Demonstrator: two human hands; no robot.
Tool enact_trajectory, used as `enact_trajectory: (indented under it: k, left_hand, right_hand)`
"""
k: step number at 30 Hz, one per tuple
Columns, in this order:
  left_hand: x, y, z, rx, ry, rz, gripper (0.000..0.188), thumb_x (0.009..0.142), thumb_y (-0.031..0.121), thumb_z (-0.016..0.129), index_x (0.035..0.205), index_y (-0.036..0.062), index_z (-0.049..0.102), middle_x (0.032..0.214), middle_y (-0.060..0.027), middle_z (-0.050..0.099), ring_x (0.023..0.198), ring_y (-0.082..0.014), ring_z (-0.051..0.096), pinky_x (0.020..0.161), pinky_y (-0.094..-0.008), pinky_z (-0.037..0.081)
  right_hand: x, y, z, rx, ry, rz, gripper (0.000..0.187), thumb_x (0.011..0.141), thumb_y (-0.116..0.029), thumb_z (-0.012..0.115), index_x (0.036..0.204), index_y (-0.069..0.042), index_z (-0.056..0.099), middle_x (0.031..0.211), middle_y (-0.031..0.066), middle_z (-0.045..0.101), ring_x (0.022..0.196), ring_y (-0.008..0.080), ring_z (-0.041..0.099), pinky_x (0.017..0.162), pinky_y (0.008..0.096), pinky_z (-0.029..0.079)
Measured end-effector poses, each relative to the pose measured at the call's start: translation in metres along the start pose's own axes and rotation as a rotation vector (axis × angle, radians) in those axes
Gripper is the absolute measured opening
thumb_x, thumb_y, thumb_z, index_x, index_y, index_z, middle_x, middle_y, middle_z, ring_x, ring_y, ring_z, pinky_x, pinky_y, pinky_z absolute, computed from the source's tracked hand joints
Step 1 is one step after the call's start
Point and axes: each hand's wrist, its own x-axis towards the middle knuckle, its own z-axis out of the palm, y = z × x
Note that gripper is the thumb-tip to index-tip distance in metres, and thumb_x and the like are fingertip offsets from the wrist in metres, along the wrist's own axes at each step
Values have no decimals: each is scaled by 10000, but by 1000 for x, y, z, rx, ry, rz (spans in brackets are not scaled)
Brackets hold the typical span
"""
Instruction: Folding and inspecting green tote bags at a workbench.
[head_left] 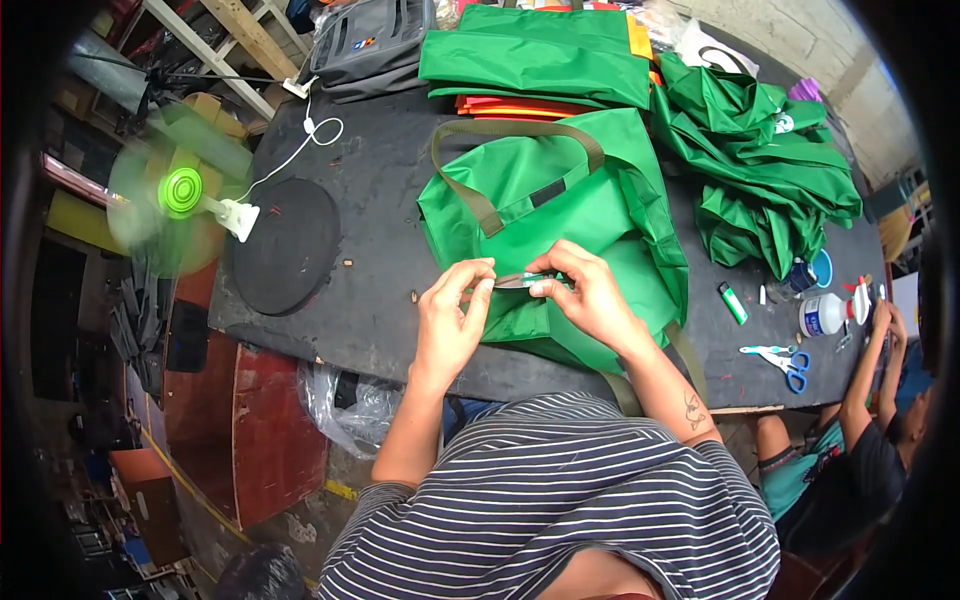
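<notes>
Workshop, green fabric bag (pixel 615 235), scissors (pixel 783 360), black worktable (pixel 380 200)

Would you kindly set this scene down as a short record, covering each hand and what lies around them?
Right hand: holds a small bladed tool, apparently snips
Left hand: fingers near the blade end; contact unclear
Under the hands: green bag with olive straps, on a dark table
Beyond the bag: folded green fabric
Right side: crumpled green fabric, white bottle, blue-handled scissors
Left side: round black pad, fan with blurred blades
Nearby: another person, at right
</notes>
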Motion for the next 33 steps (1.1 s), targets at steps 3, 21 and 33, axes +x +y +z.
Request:
enact_trajectory:
  k: [3, 21, 33]
  left_hand:
    - [0, 0, 2, -61, 6, -99, 118, 872, 11, 596, 983, -15, 622, 1030, -149, 659, 876, -209, 666, 685, -303, 553]
    - [-2, -3, 7, 67, 21, 18, 79, 905, 51, 558, 956, -3, 586, 1007, -143, 640, 828, -249, 650, 669, -322, 524]
    - [-6, -28, -29, 58, 410, -17, 486, 872, 79, 626, 1329, 31, 466, 1351, -147, 439, 1257, -257, 425, 1060, -400, 328]
  right_hand:
    - [0, 2, 1, 4, 7, -5, 174, 770, -41, 702, 931, -5, 646, 775, 71, 554, 700, 189, 551, 597, 310, 433]
    - [-1, -1, 1, -25, -7, 34, 159, 766, -48, 690, 907, -19, 623, 827, 109, 588, 785, 276, 604, 687, 357, 482]
    - [-85, 86, -121, -364, 640, 467, 204, 871, -140, 635, 1001, 8, 586, 923, 120, 646, 855, 242, 605, 766, 347, 475]
